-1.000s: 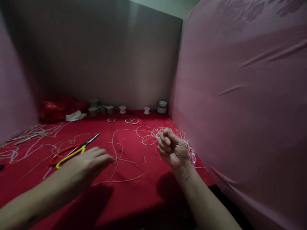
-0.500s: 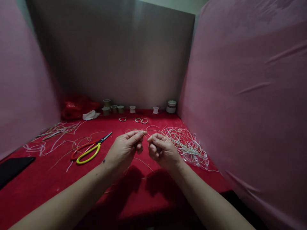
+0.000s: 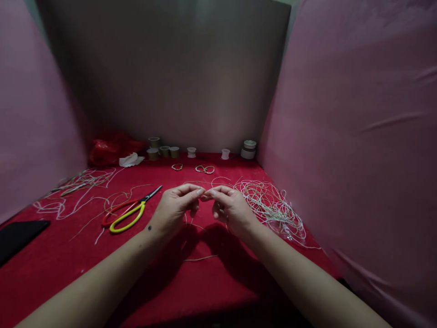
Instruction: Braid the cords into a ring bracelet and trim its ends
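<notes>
Above the middle of the red cloth (image 3: 191, 287), my left hand (image 3: 177, 205) and my right hand (image 3: 232, 207) meet at the fingertips. Both are closed in a pinch on a thin cord, mostly hidden by the fingers. Loose parts of tan cord (image 3: 201, 258) hang or lie below and behind the hands. Scissors (image 3: 128, 218) with one red and one yellow handle lie left of my left hand, blades pointing away. A tangle of white and tan cords (image 3: 269, 205) lies right of my right hand.
Small cord loops (image 3: 205, 169), spools (image 3: 164, 151) and a lidded jar (image 3: 248, 149) stand or lie at the back. A red bag (image 3: 112, 149) and white tissue (image 3: 131, 160) are back left. Loose cords (image 3: 85, 182) and a black flat object (image 3: 20, 237) are at left.
My hands have come together, so their fingertips now touch where a small gap was. The loose cord below them has shifted. The view has moved slightly.
</notes>
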Action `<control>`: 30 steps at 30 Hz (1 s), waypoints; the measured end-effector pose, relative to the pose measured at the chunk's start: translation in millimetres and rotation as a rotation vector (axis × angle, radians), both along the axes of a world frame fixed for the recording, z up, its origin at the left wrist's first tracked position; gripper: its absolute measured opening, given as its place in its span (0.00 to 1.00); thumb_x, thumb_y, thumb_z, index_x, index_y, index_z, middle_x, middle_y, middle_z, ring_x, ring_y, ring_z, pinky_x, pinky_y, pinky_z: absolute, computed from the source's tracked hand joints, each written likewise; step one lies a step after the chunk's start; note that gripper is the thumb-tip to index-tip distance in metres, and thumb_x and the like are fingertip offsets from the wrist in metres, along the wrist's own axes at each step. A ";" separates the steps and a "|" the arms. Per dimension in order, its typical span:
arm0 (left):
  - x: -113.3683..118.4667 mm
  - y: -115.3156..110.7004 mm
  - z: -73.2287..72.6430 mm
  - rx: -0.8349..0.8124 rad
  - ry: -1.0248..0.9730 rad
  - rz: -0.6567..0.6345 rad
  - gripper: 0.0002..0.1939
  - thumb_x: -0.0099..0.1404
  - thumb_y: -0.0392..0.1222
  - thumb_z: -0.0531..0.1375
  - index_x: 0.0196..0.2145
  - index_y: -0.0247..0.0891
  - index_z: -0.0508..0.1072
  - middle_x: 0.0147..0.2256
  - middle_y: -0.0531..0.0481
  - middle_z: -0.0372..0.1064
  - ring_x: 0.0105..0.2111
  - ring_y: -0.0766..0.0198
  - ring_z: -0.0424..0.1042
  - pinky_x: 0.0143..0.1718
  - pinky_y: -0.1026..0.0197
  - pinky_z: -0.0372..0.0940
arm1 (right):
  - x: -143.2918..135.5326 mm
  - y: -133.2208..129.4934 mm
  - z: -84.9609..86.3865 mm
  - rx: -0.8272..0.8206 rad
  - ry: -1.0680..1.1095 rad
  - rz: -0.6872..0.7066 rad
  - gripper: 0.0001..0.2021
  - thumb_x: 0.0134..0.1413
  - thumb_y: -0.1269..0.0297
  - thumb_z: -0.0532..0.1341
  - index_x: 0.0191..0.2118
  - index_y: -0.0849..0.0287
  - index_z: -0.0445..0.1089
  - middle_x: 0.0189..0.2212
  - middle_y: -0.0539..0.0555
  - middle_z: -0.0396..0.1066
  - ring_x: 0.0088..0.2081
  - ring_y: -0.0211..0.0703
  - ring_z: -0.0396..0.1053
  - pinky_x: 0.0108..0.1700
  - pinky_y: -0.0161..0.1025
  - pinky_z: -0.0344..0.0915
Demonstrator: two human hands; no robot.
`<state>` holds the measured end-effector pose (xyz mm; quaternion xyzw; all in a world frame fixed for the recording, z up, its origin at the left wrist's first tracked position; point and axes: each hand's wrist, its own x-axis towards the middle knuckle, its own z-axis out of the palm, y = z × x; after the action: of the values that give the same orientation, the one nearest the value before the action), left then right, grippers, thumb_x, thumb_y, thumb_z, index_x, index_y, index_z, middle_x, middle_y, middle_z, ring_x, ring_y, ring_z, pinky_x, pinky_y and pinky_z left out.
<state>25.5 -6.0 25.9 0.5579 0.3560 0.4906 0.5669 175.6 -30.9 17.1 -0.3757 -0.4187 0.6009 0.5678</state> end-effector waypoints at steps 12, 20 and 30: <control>-0.7 6.6 -7.6 -0.081 0.042 0.000 0.10 0.54 0.43 0.67 0.27 0.33 0.77 0.19 0.53 0.67 0.19 0.72 0.61 0.20 0.69 0.56 | -11.5 6.9 -13.2 0.030 -0.076 -0.051 0.10 0.48 0.59 0.65 0.26 0.62 0.69 0.21 0.48 0.69 0.13 0.26 0.52 0.15 0.30 0.44; 4.3 8.7 -17.3 -0.139 0.000 -0.020 0.10 0.53 0.44 0.68 0.29 0.34 0.75 0.20 0.53 0.68 0.18 0.72 0.62 0.19 0.70 0.56 | -9.0 9.9 -18.8 0.020 -0.099 -0.044 0.10 0.48 0.61 0.63 0.24 0.61 0.67 0.18 0.47 0.66 0.13 0.27 0.53 0.16 0.30 0.46; 6.6 7.4 -18.5 -0.159 0.021 -0.052 0.09 0.54 0.43 0.67 0.29 0.34 0.74 0.20 0.53 0.68 0.19 0.70 0.64 0.20 0.69 0.60 | -7.3 10.3 -24.9 0.034 -0.158 -0.051 0.11 0.49 0.63 0.62 0.21 0.61 0.65 0.17 0.47 0.65 0.14 0.28 0.53 0.17 0.31 0.48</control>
<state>32.1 1.4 7.4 0.5253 0.3849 0.4400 0.6183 168.4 -20.6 -7.8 -0.4228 -0.4626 0.5474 0.5546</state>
